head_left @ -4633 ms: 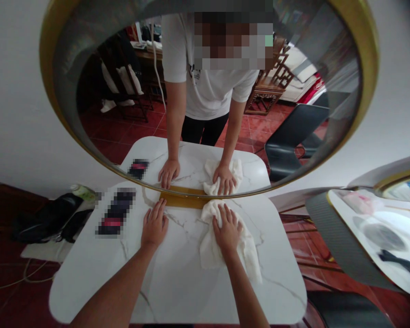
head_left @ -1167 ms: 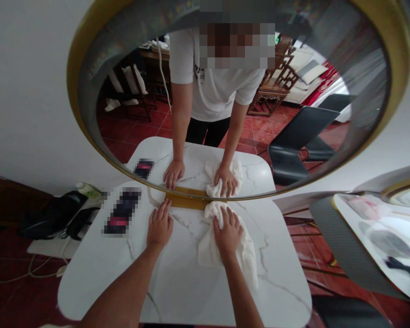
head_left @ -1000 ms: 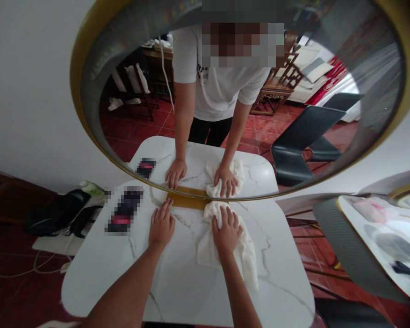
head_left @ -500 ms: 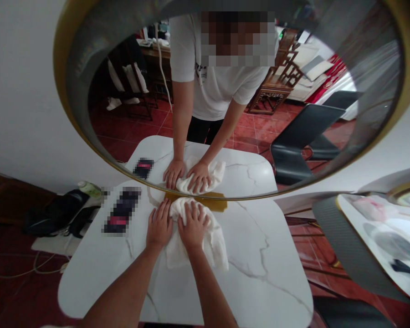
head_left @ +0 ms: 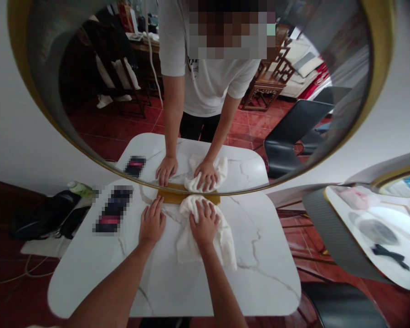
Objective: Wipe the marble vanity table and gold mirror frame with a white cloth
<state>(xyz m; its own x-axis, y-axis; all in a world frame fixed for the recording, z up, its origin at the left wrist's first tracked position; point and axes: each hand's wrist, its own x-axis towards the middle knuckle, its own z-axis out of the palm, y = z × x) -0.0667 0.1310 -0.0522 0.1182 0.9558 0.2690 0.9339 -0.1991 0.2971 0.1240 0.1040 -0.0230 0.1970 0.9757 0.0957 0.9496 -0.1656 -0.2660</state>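
Observation:
A white cloth (head_left: 225, 246) lies partly bunched on the white marble-patterned table (head_left: 269, 282). My right hand (head_left: 204, 225) presses down on the cloth, with its fingers curled over the bunched far part. To the left, my left hand (head_left: 152, 223) rests flat on the bare tabletop, its fingers stretched out and apart from the cloth. Its fingertips reach close to the gold-coloured plate (head_left: 172, 197) at the table's back edge, below the mirror. Part of the plate is hidden behind the cloth.
A large round mirror (head_left: 379, 68) with a gold rim overhangs the far edge and reflects a person, the hands and the room. Left of my left hand lies a blurred-out dark item (head_left: 113, 209). A black chair (head_left: 341, 305) stands at lower right, another table (head_left: 348, 205) beyond it.
My right hand has slid the cloth to the right, opening a gap from my left hand. The left hand stays flat on the table. The view has shifted slightly.

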